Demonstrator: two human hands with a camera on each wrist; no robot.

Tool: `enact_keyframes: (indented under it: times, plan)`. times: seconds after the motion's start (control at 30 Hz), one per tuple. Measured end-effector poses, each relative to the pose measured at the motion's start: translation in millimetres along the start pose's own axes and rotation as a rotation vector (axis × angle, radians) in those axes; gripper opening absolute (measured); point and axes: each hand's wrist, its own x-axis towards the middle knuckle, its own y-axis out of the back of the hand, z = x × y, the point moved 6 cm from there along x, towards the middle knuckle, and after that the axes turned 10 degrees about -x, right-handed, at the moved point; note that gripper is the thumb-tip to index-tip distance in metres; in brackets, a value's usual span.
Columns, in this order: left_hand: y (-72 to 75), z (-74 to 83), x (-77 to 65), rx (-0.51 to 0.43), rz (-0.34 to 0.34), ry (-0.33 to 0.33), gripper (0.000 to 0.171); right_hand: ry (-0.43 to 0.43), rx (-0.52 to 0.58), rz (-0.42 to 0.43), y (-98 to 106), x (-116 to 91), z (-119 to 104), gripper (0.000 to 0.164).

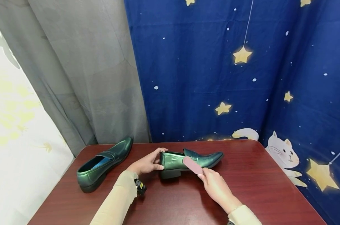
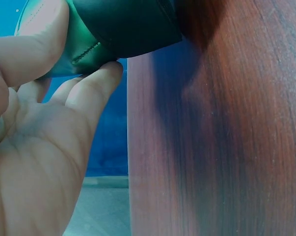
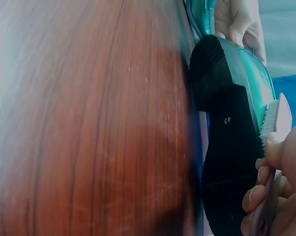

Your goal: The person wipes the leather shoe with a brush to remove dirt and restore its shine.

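Note:
A green loafer [image 1: 174, 160] with a dark sole is held on its side-on profile near the table's middle, toe pointing right. My left hand [image 1: 148, 161] grips its heel end, thumb on the near side and fingers round the back, as the left wrist view also shows. In my right hand [image 1: 217, 187] is a pink brush [image 1: 193, 165], gripped by its handle. The white bristles [image 3: 269, 120] meet the loafer's green side in the right wrist view. That view also shows the black sole [image 3: 228, 132], marked 43.
A second green loafer [image 1: 95, 170] with a blue insole stands at the table's left, toe toward the back. The reddish-brown table [image 1: 170, 203] ends at a grey curtain [image 1: 99, 93] and a blue starry curtain [image 1: 198, 78].

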Motion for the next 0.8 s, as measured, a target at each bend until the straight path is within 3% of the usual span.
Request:
enact_keyframes:
  times: [0.8]
  plan:
    - [0.2,0.1,2.6,0.043,-0.002,-0.008,0.068,-0.066,-0.023,-0.001,15,-11,41,0.012]
